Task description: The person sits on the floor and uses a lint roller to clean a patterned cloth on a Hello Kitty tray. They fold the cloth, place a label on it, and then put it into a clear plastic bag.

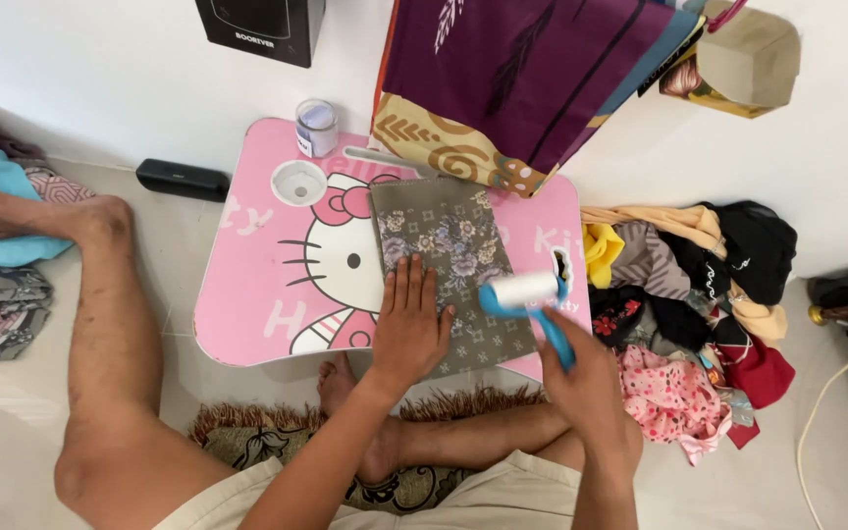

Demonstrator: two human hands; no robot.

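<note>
Folded floral cloth [453, 270] lay flat on the pink lap table [247, 294], its near left corner under the left hand [409, 329], which pressed down with fingers spread. Just right of that hand, the right hand [591, 393] gripped the blue handle of a lint roller [527, 292] (white drum touching the cloth's right edge). A clothes pile [699, 294] sat further right.
</note>
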